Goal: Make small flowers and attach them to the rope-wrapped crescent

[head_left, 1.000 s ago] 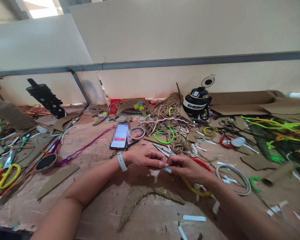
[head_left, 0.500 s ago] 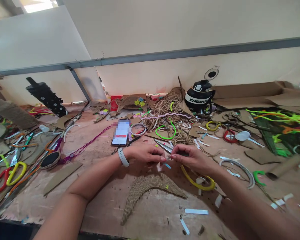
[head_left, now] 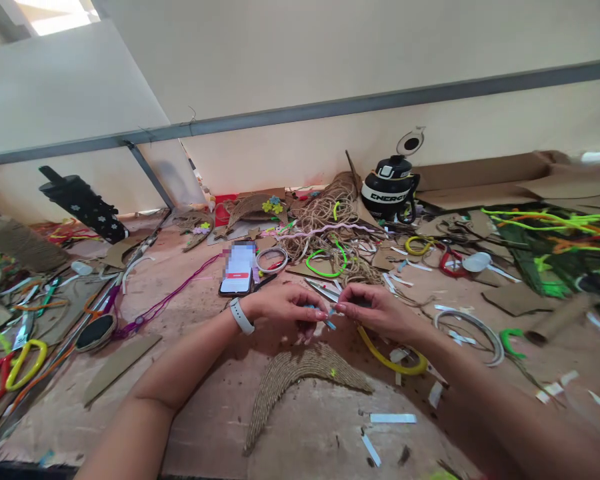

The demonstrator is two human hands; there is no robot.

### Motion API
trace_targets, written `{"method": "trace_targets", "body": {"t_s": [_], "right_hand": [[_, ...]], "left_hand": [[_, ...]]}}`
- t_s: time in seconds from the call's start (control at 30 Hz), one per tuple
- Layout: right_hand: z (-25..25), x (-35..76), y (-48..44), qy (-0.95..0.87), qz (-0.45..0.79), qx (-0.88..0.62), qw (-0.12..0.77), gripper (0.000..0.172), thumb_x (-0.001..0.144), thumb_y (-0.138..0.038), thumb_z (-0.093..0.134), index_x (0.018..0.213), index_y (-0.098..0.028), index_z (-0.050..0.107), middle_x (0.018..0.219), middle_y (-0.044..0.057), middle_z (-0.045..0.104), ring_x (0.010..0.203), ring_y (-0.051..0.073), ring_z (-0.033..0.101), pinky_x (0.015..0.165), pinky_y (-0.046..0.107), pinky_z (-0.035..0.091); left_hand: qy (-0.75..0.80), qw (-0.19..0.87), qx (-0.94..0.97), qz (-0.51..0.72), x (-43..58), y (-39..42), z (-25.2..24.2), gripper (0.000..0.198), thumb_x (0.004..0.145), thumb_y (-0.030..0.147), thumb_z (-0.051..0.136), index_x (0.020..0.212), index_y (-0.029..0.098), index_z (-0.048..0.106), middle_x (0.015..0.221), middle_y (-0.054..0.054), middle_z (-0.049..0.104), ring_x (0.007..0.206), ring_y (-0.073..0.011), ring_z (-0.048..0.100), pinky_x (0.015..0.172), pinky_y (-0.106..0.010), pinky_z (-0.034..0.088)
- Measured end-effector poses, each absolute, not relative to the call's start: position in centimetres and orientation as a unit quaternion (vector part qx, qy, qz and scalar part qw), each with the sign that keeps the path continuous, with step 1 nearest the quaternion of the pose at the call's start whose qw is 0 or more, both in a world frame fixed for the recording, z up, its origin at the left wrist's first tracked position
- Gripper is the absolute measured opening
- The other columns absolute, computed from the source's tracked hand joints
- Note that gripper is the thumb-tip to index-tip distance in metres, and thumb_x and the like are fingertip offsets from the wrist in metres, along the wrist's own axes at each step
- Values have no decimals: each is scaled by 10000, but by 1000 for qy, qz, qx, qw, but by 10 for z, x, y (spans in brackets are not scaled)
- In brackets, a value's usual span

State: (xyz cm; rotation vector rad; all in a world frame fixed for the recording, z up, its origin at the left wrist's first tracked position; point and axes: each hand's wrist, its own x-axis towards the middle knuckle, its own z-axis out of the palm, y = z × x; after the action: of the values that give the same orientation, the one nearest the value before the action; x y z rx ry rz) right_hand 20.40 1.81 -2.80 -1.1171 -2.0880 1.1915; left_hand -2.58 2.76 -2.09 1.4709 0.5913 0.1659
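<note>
My left hand (head_left: 285,307), with a white watch on its wrist, and my right hand (head_left: 375,311) meet fingertip to fingertip above the table. Both pinch a small light blue strip (head_left: 329,317) between thumb and fingers. Just below them lies a curved piece covered in wound jute cord (head_left: 300,377). A yellow ring (head_left: 393,357) rests under my right wrist. Scissors (head_left: 323,291) lie just behind my hands.
A phone (head_left: 238,269) lies behind my left hand. A heap of jute twine (head_left: 330,227) and a black bottle (head_left: 390,190) stand at the back. Cardboard scraps, pipe cleaners (head_left: 550,227), rings and white paper strips (head_left: 393,418) cover the table. Coloured scissors (head_left: 15,357) lie far left.
The view has shifted a little. My hands have risen slightly and stay joined on the small blue strip; the red ring under my right wrist is now hidden.
</note>
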Motion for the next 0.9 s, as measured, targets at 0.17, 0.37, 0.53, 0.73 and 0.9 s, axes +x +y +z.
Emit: {"method": "trace_targets", "body": {"t_s": [0.17,0.37,0.53,0.73,0.9], "right_hand": [[-30,204,18,-762,434,-409,251,380,816,-545,584,744,-173,615,617,-30,517,572,115,436,532,242,358],[-29,205,18,-760,415,-422,270,388,819,-546,590,750,-166,623,648,-13,546,596,122,464,544,243,374],[-30,205,17,-759,406,-423,283,360,830,-522,587,763,-171,626,656,-11,561,602,123,477,542,240,378],[-30,204,17,-744,408,-430,308,388,819,-548,585,773,-165,629,677,2,574,632,137,498,564,247,402],[-28,204,16,-729,414,-435,329,422,816,-584,570,772,-166,612,678,11,573,629,141,497,558,249,406]], "left_hand": [[275,699,655,87,-24,28,-26,488,813,588,580,940,119,623,627,-5,640,523,-104,609,545,-223,497],[301,630,705,123,-20,25,-23,452,855,570,527,832,123,591,611,5,613,504,-87,591,511,-187,460],[290,597,732,151,-17,24,-25,400,872,517,539,833,122,587,682,-16,630,573,-95,610,571,-200,488],[314,553,752,176,-15,21,-25,391,915,508,463,826,142,565,633,8,605,566,-96,597,572,-192,464],[350,459,794,192,-17,21,-28,392,949,476,406,815,155,589,614,17,604,571,-90,568,575,-176,412]]}}
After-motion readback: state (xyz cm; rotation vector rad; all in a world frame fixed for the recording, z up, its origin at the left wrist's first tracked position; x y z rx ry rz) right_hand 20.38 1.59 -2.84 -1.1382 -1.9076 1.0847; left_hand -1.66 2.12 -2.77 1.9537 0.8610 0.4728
